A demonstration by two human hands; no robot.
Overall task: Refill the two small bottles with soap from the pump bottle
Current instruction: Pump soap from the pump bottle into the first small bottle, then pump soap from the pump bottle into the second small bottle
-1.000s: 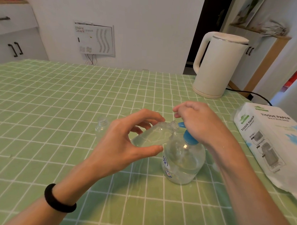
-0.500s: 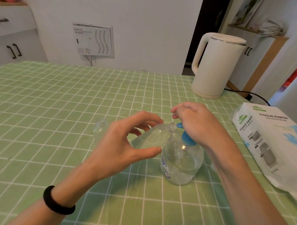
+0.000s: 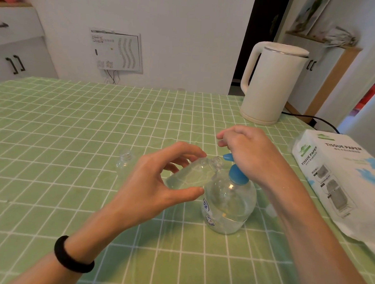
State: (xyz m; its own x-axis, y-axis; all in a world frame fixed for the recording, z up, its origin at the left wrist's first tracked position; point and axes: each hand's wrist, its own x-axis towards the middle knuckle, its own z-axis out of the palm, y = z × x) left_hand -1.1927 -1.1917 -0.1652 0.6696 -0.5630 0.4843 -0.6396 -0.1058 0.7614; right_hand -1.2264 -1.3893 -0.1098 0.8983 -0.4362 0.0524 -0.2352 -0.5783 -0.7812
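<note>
1. Head view, the surface: you are looking at a table point(image 3: 75, 126) under a green checked cloth. A white wall rises behind its far edge and carries a white wall panel point(image 3: 117, 50). White cabinets point(image 3: 16, 55) stand at the far left, and a dark doorway point(image 3: 262, 27) lies behind the far right.
2. A cream electric kettle point(image 3: 273, 85) stands near the far right corner. Its black cord point(image 3: 312, 119) runs off toward the right edge. A tissue paper pack point(image 3: 339, 182) lies along the right edge.
3. The pump bottle point(image 3: 229, 206) stands upright right of the middle, toward the near edge. It is clear, has a blue pump head, and is partly filled.
4. Your right hand point(image 3: 250, 153) lies over the pump head with its fingers curled, and the blue nozzle pokes out beneath. You cannot tell from here whether it grips the head or only presses on it.
5. Your left hand point(image 3: 150, 187) grips a small bottle point(image 3: 191, 176) between thumb and fingers. The bottle is tilted with its open mouth up against the nozzle, and it holds pale liquid. A black band point(image 3: 72, 257) circles that wrist.
6. The second small bottle point(image 3: 125, 160) stands upright and uncapped on the cloth, just beyond your left hand and apart from the pump bottle.
7. Room to move: the widest open cloth lies left of your left forearm, out to the left and far edges. On the right, the tissue paper pack lies near your right forearm.
</note>
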